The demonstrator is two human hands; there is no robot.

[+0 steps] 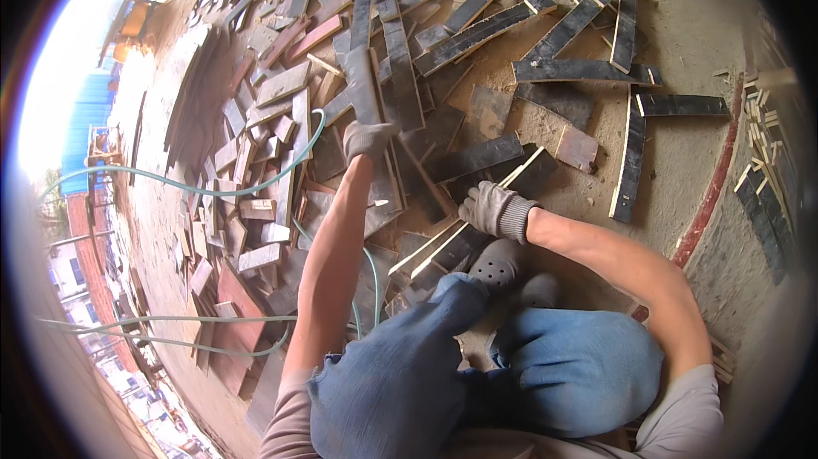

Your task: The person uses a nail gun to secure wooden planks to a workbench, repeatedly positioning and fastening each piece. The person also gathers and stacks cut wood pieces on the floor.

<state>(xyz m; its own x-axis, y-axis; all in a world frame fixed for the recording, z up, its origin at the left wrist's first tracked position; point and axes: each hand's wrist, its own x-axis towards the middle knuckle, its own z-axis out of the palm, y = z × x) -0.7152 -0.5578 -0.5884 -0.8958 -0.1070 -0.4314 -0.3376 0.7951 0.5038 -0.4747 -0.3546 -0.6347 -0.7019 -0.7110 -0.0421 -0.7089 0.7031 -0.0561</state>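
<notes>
My left hand, in a grey knit glove, is closed on a long grey-brown wooden board that points away from me. My right hand, also gloved, grips narrow dark boards with pale edges, which slant from near my knee up to the right. The fingertips of both hands are partly hidden. Other dark boards lie flat just beyond my right hand. A grey clog on my foot sits right below that hand.
A wide heap of wood offcuts covers the ground ahead and to the left. Long black strips lie crossed at the far right. A pale green hose loops across the left side. A red line crosses the concrete floor.
</notes>
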